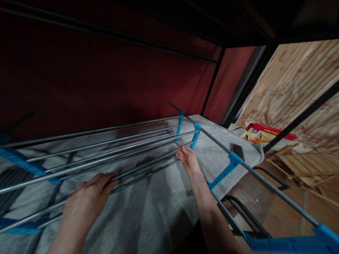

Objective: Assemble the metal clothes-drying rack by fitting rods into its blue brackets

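In the head view, a rack (pixel 225 174) of grey metal bars and blue plastic pieces lies along the bed, on a fuzzy grey blanket (pixel 164 208). It reaches from the left side almost to the bed's right end.

The left hand (pixel 87 201) is curled around a thin metal tube (pixel 148 164) near the bed's front edge. Its fingers are bent over, and there is only a small gap by the thumb. The right hand (pixel 187 158) pinches the same tube further along, toward the bed's right end. Its fingertips are close together. They are just beside a blue clip (pixel 195 135), but I can't tell if the end of the tube is in it.

One long bar (pixel 278 191) slants past the right arm and sticks out over the bed's front edge. A dark phone (pixel 237 151) lies flat by the bed's front right corner. Past the right end is a red and yellow box (pixel 265 135). A dark red cloth (pixel 119 81) hangs along the bed's back edge.
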A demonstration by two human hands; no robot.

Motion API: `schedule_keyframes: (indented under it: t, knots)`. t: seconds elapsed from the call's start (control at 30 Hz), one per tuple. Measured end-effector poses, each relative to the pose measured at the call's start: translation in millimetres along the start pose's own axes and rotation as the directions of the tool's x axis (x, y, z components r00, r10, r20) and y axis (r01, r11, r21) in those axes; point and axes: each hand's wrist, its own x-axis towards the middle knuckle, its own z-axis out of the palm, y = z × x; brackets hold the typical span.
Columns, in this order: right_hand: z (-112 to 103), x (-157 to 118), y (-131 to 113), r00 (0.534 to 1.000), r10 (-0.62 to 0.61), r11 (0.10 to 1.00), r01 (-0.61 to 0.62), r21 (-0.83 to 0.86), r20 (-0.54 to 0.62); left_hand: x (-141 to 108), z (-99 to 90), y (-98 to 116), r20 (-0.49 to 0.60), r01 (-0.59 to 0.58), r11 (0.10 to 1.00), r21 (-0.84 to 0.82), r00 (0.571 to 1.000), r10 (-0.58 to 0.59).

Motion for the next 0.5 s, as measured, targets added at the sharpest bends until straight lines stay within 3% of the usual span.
schedule_keyframes:
  t: [0.5]
  knots:
    - [2.7,3.4,-2.6,0.996,0.015,0.999,-0.018,-0.029,-0.088,0.6,1.1,-1.6,0.003,0.009,1.000,0.026,1.000,-0.009]
